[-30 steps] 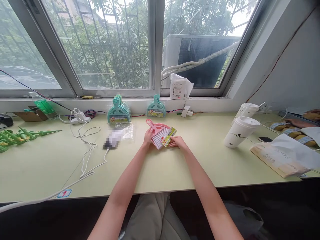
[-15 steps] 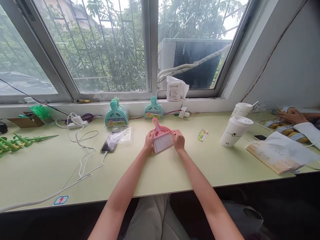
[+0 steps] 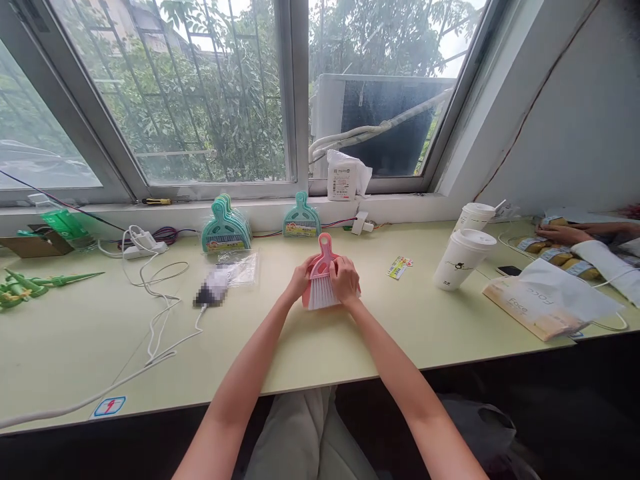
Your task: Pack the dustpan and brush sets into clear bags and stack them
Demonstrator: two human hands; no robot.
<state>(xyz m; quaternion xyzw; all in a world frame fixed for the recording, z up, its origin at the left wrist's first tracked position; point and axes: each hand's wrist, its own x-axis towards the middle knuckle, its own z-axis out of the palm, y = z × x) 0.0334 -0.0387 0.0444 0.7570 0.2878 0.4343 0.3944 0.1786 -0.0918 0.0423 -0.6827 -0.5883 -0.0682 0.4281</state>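
Observation:
A pink hand brush [image 3: 323,268] with white bristles lies against a matching pink dustpan [image 3: 306,301], handles pointing away from me, over the middle of the table. My left hand [image 3: 299,280] is closed around the set's left edge. Across the right part of the brush lies my right hand [image 3: 344,281], its fingers bent over the front and covering some bristles. Most of the dustpan is hidden behind the brush and hands. A yellow printed label card [image 3: 399,267] rests to the right.
Teal brush-and-dustpan sets [image 3: 226,230] stand at the back left, with another teal set [image 3: 302,217] by the sill. White cups [image 3: 463,260] and a tissue pack [image 3: 545,300] are on the right. Cables [image 3: 160,300] cross the left side. Another person's hand [image 3: 565,235] works far right.
The brush and dustpan have turned more upright, handle swinging right. My right hand has shifted from the set's right edge inward over the brush. The view has moved slightly.

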